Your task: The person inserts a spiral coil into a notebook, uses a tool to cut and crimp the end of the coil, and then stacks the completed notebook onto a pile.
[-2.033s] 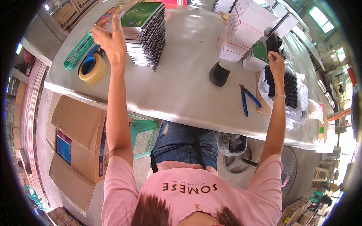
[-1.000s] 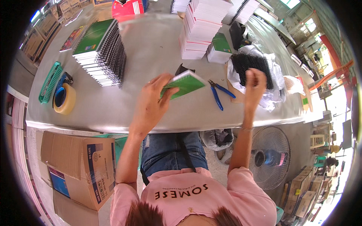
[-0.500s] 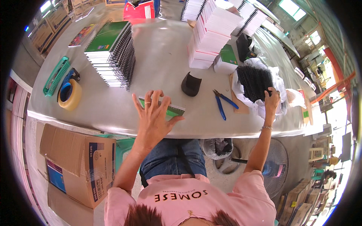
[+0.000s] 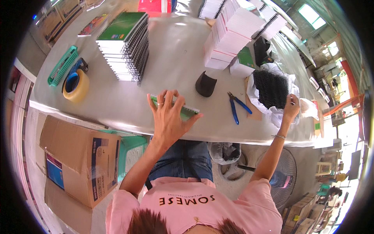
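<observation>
My left hand (image 4: 170, 113) spans a small green-covered notebook (image 4: 188, 112) at the table's front edge, its fingers and thumb gripping it. A row of punched holes seems to run along the notebook's upper edge. Over on the right, my right hand (image 4: 291, 108) is closed in a pinch beside a heap of black spiral binding coils (image 4: 270, 87). These lie in an opened white plastic bag (image 4: 253, 91). What the right fingertips hold is too small to make out. Between the hands lie blue-handled cutting pliers (image 4: 236, 109) and a curved black piece (image 4: 205, 84).
A stack of coil-bound green notebooks (image 4: 120, 50) stands back left, near a tape roll (image 4: 76, 85) and a green basket (image 4: 63, 65). Tall white page stacks (image 4: 230, 37) rise at the back right. Below the table are a cardboard box (image 4: 80, 160) and a fan (image 4: 278, 175).
My right hand has shifted slightly right, toward the edge of the coil heap, its fingers drawn together. The left hand keeps its grip on the notebook. The whole view has swung a little.
</observation>
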The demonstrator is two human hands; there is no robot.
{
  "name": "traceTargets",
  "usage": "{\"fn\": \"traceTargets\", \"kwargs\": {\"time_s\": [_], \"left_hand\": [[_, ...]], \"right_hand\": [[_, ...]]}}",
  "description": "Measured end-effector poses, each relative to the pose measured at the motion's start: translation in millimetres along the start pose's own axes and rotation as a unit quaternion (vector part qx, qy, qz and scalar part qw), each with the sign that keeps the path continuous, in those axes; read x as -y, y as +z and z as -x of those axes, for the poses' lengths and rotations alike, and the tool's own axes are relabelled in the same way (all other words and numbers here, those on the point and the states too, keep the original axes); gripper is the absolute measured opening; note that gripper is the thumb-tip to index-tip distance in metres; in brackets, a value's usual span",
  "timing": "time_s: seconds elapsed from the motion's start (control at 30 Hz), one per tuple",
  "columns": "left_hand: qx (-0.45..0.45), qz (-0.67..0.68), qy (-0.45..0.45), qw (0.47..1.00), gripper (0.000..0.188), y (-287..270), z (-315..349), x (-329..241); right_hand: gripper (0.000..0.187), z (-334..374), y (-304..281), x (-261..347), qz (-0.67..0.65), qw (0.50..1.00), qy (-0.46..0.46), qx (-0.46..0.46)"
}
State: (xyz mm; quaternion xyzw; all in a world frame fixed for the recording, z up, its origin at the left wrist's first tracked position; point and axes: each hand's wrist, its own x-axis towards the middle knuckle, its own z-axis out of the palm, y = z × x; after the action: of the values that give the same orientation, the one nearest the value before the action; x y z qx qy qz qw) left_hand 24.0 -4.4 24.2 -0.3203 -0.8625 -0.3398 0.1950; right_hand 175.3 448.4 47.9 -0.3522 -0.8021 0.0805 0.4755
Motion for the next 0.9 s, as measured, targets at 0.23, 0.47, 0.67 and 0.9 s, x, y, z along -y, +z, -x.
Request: {"fn": "traceTargets", "kwargs": {"time_s": [0.23, 0.47, 0.67, 0.9], "left_hand": [[-0.004, -0.003, -0.007, 1.000, 0.049, 1, 4, 5], [-0.009, -0.001, -0.004, 1.000, 0.045, 5, -1, 2], [-0.018, -0.008, -0.004, 1.000, 0.045, 7, 2, 6], [-0.013, -0.006, -0.002, 1.000, 0.043, 8, -1, 4]], "right_hand": [[0.022, 16, -1, 31, -0.298, 0.952, 0.063, -0.017], [0.026, 19, 0, 23, -0.591, 0.787, 0.169, 0.049], [0.031, 46, -15, 123, -0.682, 0.680, 0.216, 0.163], [0.025, 116, -10, 212, -0.402, 0.794, -0.012, 0.456]]}}
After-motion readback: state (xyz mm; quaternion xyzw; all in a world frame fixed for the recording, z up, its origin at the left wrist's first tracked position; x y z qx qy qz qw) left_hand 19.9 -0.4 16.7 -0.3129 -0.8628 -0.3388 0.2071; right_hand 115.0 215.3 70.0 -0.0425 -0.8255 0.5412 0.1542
